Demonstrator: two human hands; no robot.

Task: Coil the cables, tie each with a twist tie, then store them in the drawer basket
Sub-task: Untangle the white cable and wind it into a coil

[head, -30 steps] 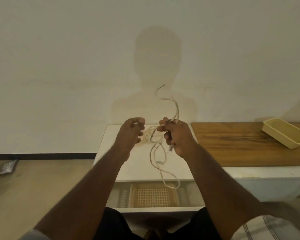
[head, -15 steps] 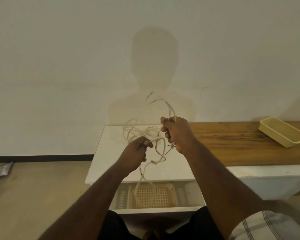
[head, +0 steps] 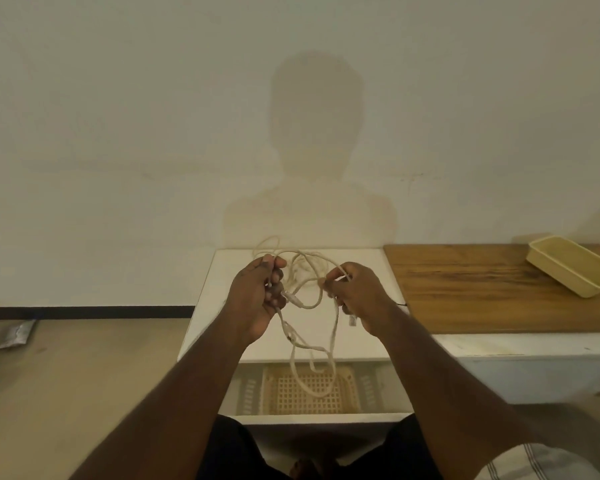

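Observation:
Both hands hold one long cream cable (head: pixel 334 336) above the white cabinet top (head: pixel 222 268). My left hand (head: pixel 257 299) grips a strand near a connector. My right hand (head: pixel 357 296) pinches another strand, and a plug end hangs just below it. Loose loops of the cable droop between the hands and down over the open drawer. More cream cable (head: pixel 274 247) lies tangled at the back of the cabinet top. In the open drawer sits a cream lattice basket (head: pixel 343 400). No twist tie can be made out.
A wooden counter (head: pixel 482 292) adjoins the cabinet on the right, with a cream plastic tray (head: pixel 575 268) on it near the wall. A silvery packet (head: pixel 16 336) lies on the floor at the left. The wall stands close behind.
My left hand has risen and gripped a higher part of the cable. My right hand has dropped slightly. The loop that stood up above my right hand now arches between the hands.

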